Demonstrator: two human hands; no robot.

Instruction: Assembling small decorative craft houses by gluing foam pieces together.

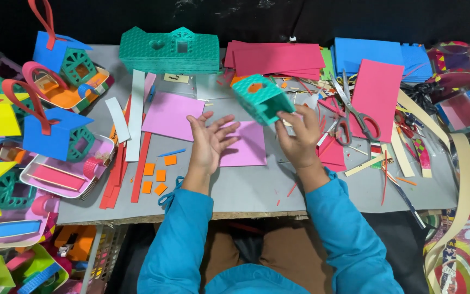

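Observation:
My right hand holds up a small teal foam house piece with an orange patch showing in its window, tilted above the grey work board. My left hand is open, palm up with fingers spread, just left of the teal piece and not touching it. Under both hands lie pink foam sheets. Both arms wear blue sleeves.
Scissors lie right of my right hand, near red sheets and blue sheets. A stack of teal house cut-outs sits at the back. Small orange squares, red and white strips and finished foam houses crowd the left.

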